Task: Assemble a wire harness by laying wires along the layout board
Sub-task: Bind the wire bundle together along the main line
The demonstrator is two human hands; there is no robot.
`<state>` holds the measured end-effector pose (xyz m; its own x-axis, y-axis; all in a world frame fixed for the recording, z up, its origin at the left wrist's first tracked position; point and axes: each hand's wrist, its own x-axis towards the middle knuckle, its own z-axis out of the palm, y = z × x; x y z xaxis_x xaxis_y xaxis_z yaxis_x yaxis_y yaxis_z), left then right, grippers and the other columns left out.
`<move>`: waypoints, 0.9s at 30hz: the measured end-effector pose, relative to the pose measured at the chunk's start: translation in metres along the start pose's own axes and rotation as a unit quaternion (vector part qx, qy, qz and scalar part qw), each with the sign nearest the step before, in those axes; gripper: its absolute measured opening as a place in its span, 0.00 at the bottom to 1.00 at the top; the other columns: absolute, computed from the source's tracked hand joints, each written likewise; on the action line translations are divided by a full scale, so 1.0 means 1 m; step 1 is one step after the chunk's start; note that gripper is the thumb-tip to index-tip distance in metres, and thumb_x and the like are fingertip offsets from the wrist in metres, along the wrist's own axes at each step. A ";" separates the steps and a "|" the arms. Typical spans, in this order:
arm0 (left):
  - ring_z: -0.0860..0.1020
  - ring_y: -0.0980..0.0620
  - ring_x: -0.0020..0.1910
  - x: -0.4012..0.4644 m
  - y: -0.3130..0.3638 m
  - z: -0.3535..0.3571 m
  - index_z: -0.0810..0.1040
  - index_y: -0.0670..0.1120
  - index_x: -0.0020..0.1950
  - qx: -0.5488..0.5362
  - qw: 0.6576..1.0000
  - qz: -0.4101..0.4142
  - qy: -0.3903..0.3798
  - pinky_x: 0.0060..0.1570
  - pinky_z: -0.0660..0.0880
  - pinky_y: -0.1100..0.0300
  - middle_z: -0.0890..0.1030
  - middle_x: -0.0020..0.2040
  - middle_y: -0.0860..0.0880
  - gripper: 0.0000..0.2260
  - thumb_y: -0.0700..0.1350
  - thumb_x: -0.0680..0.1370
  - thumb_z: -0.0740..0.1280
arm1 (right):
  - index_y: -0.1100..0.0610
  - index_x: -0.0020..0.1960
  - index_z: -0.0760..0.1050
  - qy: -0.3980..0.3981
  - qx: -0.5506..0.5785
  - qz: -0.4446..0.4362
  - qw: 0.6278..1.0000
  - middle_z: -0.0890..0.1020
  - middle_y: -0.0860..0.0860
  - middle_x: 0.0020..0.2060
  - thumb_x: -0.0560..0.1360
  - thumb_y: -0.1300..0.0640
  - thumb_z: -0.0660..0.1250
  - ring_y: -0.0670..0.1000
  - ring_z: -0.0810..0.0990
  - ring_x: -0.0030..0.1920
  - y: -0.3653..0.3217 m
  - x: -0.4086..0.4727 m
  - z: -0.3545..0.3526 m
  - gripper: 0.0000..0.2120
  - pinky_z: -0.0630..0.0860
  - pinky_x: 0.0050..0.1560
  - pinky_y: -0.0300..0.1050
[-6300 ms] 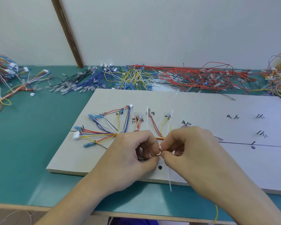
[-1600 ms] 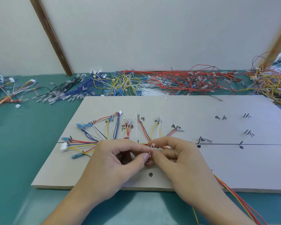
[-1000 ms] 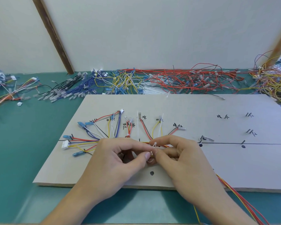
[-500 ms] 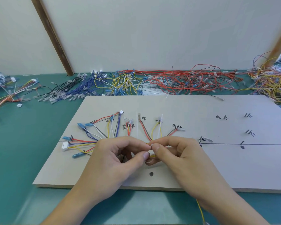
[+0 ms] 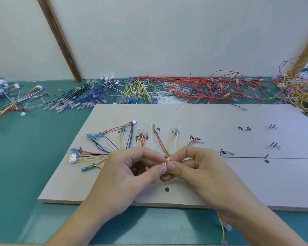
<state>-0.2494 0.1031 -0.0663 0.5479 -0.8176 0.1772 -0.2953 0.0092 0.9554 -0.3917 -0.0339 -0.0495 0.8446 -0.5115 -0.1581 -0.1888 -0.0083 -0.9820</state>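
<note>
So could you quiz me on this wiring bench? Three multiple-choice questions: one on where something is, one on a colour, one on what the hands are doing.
1. Where is the white plug?
A. at the board's left end
B. at the board's right end
C. off the board

2. What colour is the tabletop?
A. brown
B. teal green
C. black

3. What are the hands doing?
A. lying flat
B. pinching a small white tie together
C. reaching for the wire piles

Answers: 1 A, it sits where the fanned wires end on the board. 2 B, green shows all round the board. 3 B, the left hand and right hand meet fingertip to fingertip on it.
</note>
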 end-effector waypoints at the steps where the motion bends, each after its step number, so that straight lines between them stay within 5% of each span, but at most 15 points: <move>1: 0.82 0.33 0.43 0.000 0.000 0.000 0.86 0.54 0.52 -0.001 1.000 0.000 -0.002 0.47 0.78 0.31 0.88 0.42 0.49 0.08 0.50 0.74 0.76 | 0.50 0.46 0.82 0.000 0.002 0.001 1.000 0.89 0.50 0.40 0.77 0.51 0.72 0.46 0.87 0.45 0.000 0.000 0.000 0.04 0.70 0.50 0.44; 10: 0.83 0.40 0.43 0.001 -0.001 -0.001 0.85 0.57 0.56 0.003 1.000 0.013 -0.024 0.47 0.80 0.37 0.88 0.44 0.50 0.11 0.54 0.74 0.75 | 0.48 0.47 0.85 -0.006 -0.018 0.005 1.000 0.88 0.48 0.42 0.76 0.52 0.74 0.43 0.85 0.44 -0.001 0.001 -0.005 0.01 0.73 0.48 0.43; 14: 0.84 0.47 0.41 0.001 -0.004 -0.002 0.86 0.53 0.51 0.014 1.000 0.014 -0.024 0.42 0.80 0.51 0.88 0.42 0.50 0.06 0.50 0.75 0.76 | 0.45 0.47 0.87 -0.009 -0.044 -0.002 0.999 0.88 0.45 0.43 0.77 0.51 0.72 0.40 0.83 0.44 -0.002 0.000 -0.007 0.04 0.73 0.48 0.39; 20: 0.85 0.48 0.40 0.003 -0.002 -0.002 0.86 0.54 0.50 0.014 1.000 0.010 -0.025 0.44 0.79 0.50 0.87 0.40 0.49 0.06 0.50 0.74 0.76 | 0.52 0.45 0.87 -0.010 -0.020 0.013 1.000 0.83 0.42 0.30 0.80 0.52 0.69 0.35 0.75 0.24 -0.006 0.001 -0.011 0.10 0.65 0.24 0.24; 24: 0.85 0.49 0.40 0.003 -0.002 -0.002 0.86 0.54 0.49 0.017 0.999 -0.003 -0.027 0.44 0.79 0.55 0.88 0.40 0.50 0.08 0.54 0.72 0.76 | 0.58 0.46 0.85 -0.026 -0.012 0.040 0.999 0.82 0.43 0.27 0.80 0.54 0.70 0.36 0.73 0.21 -0.013 0.001 -0.011 0.10 0.64 0.21 0.25; 27: 0.85 0.51 0.39 0.004 -0.002 -0.002 0.86 0.53 0.49 0.016 0.999 0.001 -0.029 0.42 0.79 0.58 0.87 0.40 0.50 0.06 0.51 0.73 0.77 | 0.58 0.46 0.84 -0.026 -0.015 0.054 0.998 0.87 0.50 0.36 0.80 0.54 0.69 0.38 0.73 0.21 -0.016 0.003 -0.012 0.09 0.64 0.21 0.26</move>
<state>-0.2448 0.1011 -0.0670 0.5008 -0.8499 0.1637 -0.3222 -0.0076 0.9466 -0.3921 -0.0452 -0.0326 0.8436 -0.4654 -0.2680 -0.2940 0.0173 -0.9556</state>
